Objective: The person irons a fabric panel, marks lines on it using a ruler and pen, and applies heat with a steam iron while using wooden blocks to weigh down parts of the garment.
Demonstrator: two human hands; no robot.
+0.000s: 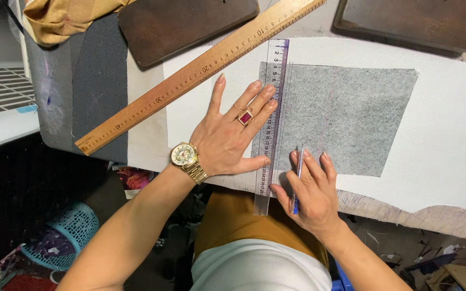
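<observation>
**Pen tip hidden, ruler pinned flat**

The pen point(298, 178) is gripped in the closed right hand point(309, 195), its tip hidden behind the fingers. The clear ruler point(272, 124) is pressed flat by the spread-open left hand point(232, 134) along the grey felt piece point(346, 116), partly covered by fingertips. A teal basket point(66, 237) is seen on the floor, contents pretty unclear. Farther up, the wooden ruler point(190, 75) is cut off.
</observation>
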